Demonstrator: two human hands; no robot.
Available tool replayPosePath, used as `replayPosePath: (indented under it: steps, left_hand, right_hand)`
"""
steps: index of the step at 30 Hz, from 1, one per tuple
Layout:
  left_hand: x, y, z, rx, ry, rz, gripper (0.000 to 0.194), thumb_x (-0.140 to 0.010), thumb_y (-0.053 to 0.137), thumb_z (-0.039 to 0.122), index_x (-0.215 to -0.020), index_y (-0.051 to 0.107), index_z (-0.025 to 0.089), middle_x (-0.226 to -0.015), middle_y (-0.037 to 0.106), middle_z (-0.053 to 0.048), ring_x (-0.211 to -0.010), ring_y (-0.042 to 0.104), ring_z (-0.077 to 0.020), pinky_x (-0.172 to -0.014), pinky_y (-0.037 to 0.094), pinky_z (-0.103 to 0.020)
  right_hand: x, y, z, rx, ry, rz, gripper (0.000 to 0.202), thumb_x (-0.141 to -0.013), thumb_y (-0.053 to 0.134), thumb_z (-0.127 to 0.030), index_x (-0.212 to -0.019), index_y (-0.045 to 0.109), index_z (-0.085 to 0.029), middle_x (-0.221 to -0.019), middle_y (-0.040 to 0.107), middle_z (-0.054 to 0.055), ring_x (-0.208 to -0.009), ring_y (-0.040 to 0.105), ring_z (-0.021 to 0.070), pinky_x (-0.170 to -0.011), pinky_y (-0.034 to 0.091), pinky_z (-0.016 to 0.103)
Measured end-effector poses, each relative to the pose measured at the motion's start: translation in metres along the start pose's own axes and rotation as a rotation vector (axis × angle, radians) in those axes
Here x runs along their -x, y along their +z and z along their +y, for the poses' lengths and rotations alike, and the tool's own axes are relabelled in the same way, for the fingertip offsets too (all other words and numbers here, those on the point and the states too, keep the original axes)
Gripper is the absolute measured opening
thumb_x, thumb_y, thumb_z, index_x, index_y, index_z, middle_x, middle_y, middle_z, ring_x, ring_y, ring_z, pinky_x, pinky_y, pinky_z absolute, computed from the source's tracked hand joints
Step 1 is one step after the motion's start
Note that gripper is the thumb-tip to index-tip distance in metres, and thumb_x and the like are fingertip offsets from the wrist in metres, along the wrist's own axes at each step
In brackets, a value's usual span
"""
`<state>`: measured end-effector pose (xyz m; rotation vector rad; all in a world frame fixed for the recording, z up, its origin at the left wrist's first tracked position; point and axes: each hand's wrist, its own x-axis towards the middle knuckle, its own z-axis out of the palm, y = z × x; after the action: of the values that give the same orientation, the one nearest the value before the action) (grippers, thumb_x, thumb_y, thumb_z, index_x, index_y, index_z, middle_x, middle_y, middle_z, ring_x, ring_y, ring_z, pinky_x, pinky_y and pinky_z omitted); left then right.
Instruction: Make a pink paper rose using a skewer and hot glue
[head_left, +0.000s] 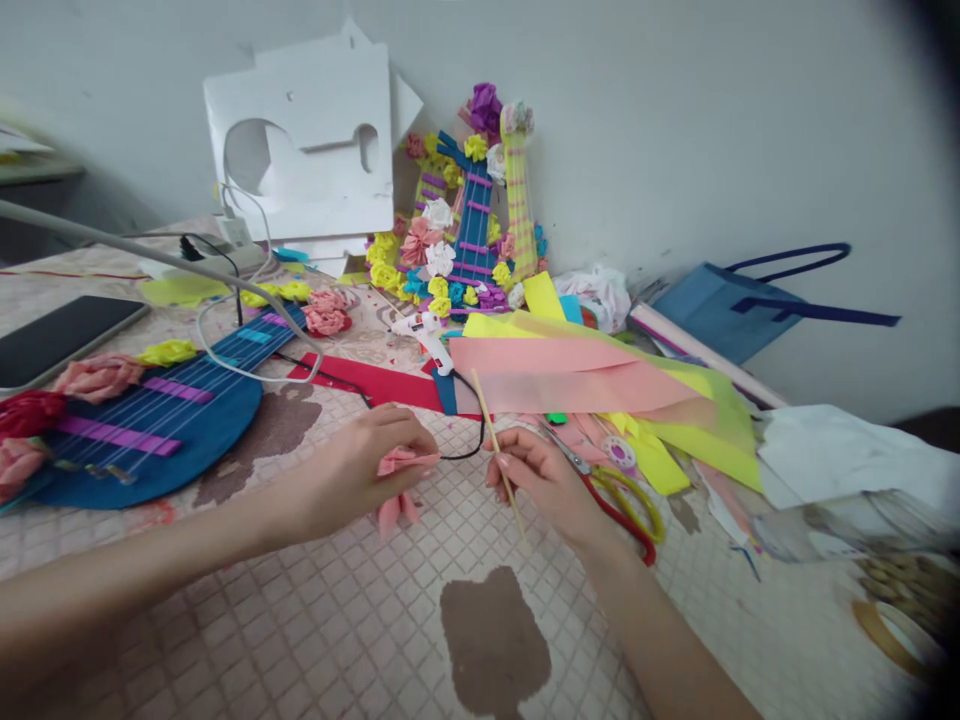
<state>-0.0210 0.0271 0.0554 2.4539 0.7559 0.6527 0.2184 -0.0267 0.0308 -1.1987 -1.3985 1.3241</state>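
Observation:
In my left hand [371, 465], fingers closed, is a piece of pink crepe paper [397, 508] whose gathered end hangs below the palm. My right hand [536, 480] pinches a thin wooden stick [487, 412], held at a slant with its top leaning left. The two hands are apart, with a black cord [466, 455] passing behind them. Beyond them lies a white hot glue gun [426, 338]. Just right of my right hand are scissors [622, 505] with red and yellow handles. Flat pink crepe sheets [577, 372] lie behind that hand.
A blue paper guitar [225, 420] with flowers lies at left beside a phone [71, 335]. White foam board [300, 150] and decorated guitars [474, 225] lean on the wall. A blue bag [724, 310], a clear jar [840, 525] and tape [896, 635] are at right.

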Motion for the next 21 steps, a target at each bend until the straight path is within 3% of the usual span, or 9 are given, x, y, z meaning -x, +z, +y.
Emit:
replayPosePath:
  steps: [5, 9, 13, 21]
  left_hand:
    - [-0.030, 0.024, 0.016, 0.011, 0.003, -0.039, 0.015, -0.081, 0.063, 0.030, -0.088, 0.065, 0.017, -0.088, 0.063, -0.005, -0.086, 0.057, -0.0205, -0.074, 0.043, -0.028]
    - [-0.046, 0.033, 0.022, 0.147, -0.162, -0.151, 0.016, -0.075, 0.066, 0.031, -0.071, 0.066, 0.016, -0.069, 0.062, -0.003, -0.061, 0.054, -0.0151, -0.057, 0.036, -0.024]
    - [-0.054, 0.039, 0.019, 0.280, -0.146, -0.233, 0.021, -0.072, 0.067, 0.035, -0.064, 0.064, 0.016, -0.059, 0.060, 0.001, -0.051, 0.050, -0.0110, -0.047, 0.031, -0.021]
    - [-0.059, 0.034, 0.004, 0.544, -0.187, -0.115, 0.028, -0.077, 0.058, 0.041, -0.067, 0.059, 0.015, -0.061, 0.055, 0.001, -0.056, 0.047, -0.0100, -0.053, 0.036, -0.021]
  right_hand:
    - [0.001, 0.002, 0.001, -0.014, -0.055, -0.009, 0.018, -0.089, 0.051, -0.035, -0.100, 0.052, -0.020, -0.070, 0.059, -0.002, -0.054, 0.052, 0.0094, -0.055, 0.042, 0.025]
    - [0.002, 0.002, 0.003, -0.029, -0.079, 0.015, 0.019, -0.089, 0.052, -0.035, -0.101, 0.051, -0.020, -0.066, 0.055, -0.004, -0.054, 0.051, 0.0091, -0.054, 0.042, 0.025]
    - [0.001, 0.001, 0.004, -0.033, -0.071, 0.009, 0.019, -0.089, 0.051, -0.035, -0.100, 0.052, -0.020, -0.064, 0.053, -0.005, -0.052, 0.048, 0.0086, -0.050, 0.040, 0.023]
    - [0.003, 0.005, -0.003, -0.098, 0.009, 0.076, 0.022, -0.088, 0.052, -0.041, -0.096, 0.053, -0.020, -0.070, 0.052, -0.004, -0.044, 0.039, 0.0045, -0.038, 0.024, 0.017]
